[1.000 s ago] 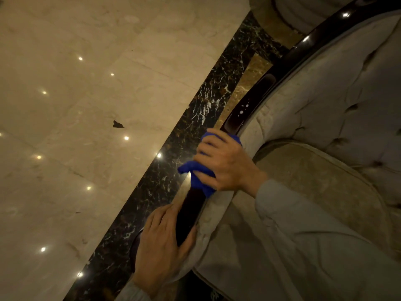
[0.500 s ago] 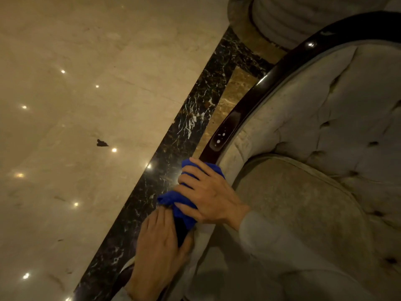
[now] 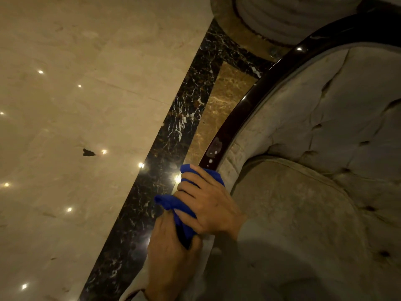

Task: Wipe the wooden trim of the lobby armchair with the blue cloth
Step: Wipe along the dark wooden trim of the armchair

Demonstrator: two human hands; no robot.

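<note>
The armchair [image 3: 321, 135] has grey tufted upholstery and a glossy dark wooden trim [image 3: 236, 118] curving from upper right down to the bottom centre. My right hand [image 3: 208, 205] is closed on the bunched blue cloth [image 3: 173, 205] and presses it against the trim at the arm's lower part. My left hand [image 3: 171, 257] grips the same trim just below, its fingers wrapped around the wood and touching the cloth. Pale smudges show on the trim [image 3: 214, 148] just above the cloth. The wood under both hands is hidden.
Polished beige marble floor [image 3: 76, 105] lies to the left, with a black veined marble border strip [image 3: 178, 127] beside the chair. A small dark scrap [image 3: 88, 152] lies on the floor. A round column base [image 3: 271, 18] stands at the top right. The seat cushion [image 3: 293, 209] is on the right.
My right hand has slid the blue cloth down the trim until it meets my left hand. The view has shifted, showing more of the chair back and column base.
</note>
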